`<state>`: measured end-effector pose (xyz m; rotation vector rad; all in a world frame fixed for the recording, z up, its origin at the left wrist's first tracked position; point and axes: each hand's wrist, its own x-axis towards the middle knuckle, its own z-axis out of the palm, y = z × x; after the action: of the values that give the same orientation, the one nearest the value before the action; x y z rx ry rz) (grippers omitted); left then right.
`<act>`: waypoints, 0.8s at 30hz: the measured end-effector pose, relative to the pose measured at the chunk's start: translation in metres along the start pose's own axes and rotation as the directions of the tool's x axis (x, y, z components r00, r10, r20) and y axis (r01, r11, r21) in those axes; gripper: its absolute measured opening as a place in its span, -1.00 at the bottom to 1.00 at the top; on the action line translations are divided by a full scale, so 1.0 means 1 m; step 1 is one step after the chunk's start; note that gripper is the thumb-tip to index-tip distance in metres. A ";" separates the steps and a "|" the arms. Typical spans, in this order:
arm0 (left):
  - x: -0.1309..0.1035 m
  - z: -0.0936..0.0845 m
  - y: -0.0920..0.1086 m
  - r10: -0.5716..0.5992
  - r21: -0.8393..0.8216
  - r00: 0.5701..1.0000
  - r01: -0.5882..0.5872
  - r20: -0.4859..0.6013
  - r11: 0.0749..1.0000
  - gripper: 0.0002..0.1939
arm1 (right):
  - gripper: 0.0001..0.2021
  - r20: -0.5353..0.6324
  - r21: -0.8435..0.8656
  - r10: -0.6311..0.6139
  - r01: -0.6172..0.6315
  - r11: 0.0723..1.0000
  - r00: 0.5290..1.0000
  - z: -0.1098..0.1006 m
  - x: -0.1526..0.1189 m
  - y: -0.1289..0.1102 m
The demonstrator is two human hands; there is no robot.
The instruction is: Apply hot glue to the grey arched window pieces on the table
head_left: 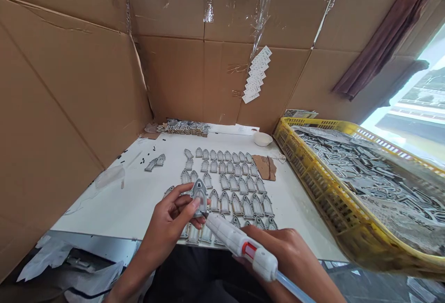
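My left hand (175, 219) pinches a small grey arch-shaped metal part (199, 196) between thumb and fingers, held up over the table. My right hand (281, 247) is wrapped round a white glue gun (227, 233) with a red piece in its body and a translucent stick out of its back end. The gun's tip is at the lower edge of the part; I cannot tell whether they touch. Beneath and beyond both hands lie rows of similar arch-shaped parts (248, 206) on the white table (139, 201).
A yellow plastic crate (313, 173) heaped with metal pieces stands on the right. Toward the back are a stack of metal parts (184, 127), a white bowl (262, 139) and a cardboard scrap (264, 167). Two loose parts (155, 162) lie left. Cardboard walls (174, 76) enclose the table's back and left.
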<state>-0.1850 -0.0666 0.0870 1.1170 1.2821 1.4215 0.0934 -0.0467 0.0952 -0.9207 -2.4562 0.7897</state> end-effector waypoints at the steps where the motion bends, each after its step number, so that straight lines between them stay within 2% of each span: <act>1: 0.000 -0.001 -0.002 0.001 -0.003 1.000 -0.001 -0.002 1.000 -0.40 | -0.95 0.000 0.002 0.002 -0.002 1.000 1.000 0.001 0.000 0.000; 6: 0.000 -0.003 -0.009 0.011 -0.004 1.000 -0.011 -0.016 1.000 -0.45 | -0.87 -0.040 -0.067 -0.035 0.033 0.997 0.999 0.005 0.000 0.003; 10: -0.002 -0.002 -0.006 0.017 -0.001 1.000 -0.017 -0.019 1.000 -0.48 | -0.78 -0.069 -0.134 -0.061 0.051 0.990 0.996 0.005 0.001 0.001; 17: -0.001 0.003 0.004 0.011 0.006 1.000 -0.011 -0.014 1.000 -0.42 | -0.79 -0.061 -0.156 -0.053 0.043 0.987 0.997 0.005 0.002 0.000; 24: -0.001 0.003 0.002 0.011 0.040 1.000 -0.010 -0.024 0.999 -0.42 | -0.86 -0.053 -0.126 -0.038 0.031 0.992 0.998 0.010 -0.002 0.009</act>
<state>-0.1823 -0.0674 0.0889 1.1371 1.3286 1.4266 0.0938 -0.0465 0.0819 -0.9290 -2.4895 0.5960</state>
